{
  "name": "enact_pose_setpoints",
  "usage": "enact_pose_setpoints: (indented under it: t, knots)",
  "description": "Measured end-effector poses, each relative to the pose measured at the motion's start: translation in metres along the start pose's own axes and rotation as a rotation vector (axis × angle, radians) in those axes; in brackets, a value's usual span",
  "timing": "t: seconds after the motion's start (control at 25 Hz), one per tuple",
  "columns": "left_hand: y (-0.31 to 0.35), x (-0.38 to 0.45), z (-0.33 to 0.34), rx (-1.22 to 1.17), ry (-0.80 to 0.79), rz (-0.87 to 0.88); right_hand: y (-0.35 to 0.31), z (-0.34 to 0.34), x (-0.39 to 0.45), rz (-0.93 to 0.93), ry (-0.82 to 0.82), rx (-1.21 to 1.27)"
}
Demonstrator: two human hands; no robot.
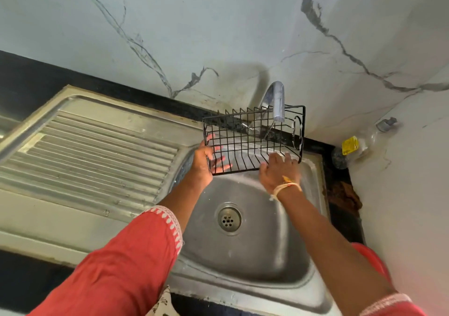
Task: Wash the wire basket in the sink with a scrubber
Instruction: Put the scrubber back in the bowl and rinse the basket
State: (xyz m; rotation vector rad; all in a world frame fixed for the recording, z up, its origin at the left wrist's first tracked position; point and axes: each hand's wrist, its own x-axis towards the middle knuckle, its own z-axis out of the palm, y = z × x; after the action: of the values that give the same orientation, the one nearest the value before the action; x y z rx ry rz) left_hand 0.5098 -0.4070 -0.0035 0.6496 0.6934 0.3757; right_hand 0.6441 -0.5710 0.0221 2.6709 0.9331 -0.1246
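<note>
Your left hand (202, 162) grips the black wire basket (252, 138) under the steel tap (277, 101) at frame centre; your right hand (279, 169) rests open-fingered on its rim; no scrubber shows, so this looks like rinsing; fetch one next.

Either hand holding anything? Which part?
Left hand holds the wire basket by its left end, fingers showing through the wires. Right hand rests on its lower right edge; grip unclear.

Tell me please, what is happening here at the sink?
A person holds a black wire basket up under the curved metal tap, above the stainless steel sink. The left hand grips the basket's left end, with the fingers showing through the wires. The right hand touches its lower right edge. No scrubber is visible in either hand. A clear plastic bottle lies in the corner on the right.
</note>
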Motion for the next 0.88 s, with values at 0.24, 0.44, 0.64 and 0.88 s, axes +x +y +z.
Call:
enact_pose_setpoints:
  t: [0.24, 0.44, 0.64, 0.88]
  knots:
    - [0.000, 0.000, 0.012, 0.164, -0.109, 0.109, -0.077, 0.009, -0.013, -0.447, -0.097, 0.249]
    - [0.013, 0.006, -0.012, 0.144, -0.090, 0.096, -0.002, 0.039, -0.016, -0.004, 0.054, 0.160]
    - [-0.009, 0.007, 0.010, 0.136, -0.072, 0.131, -0.109, 0.019, -0.036, -0.469, 0.100, 0.302]
    - [0.018, 0.021, -0.004, 0.175, -0.134, 0.152, -0.026, 0.040, -0.033, -0.119, 0.135, 0.206]
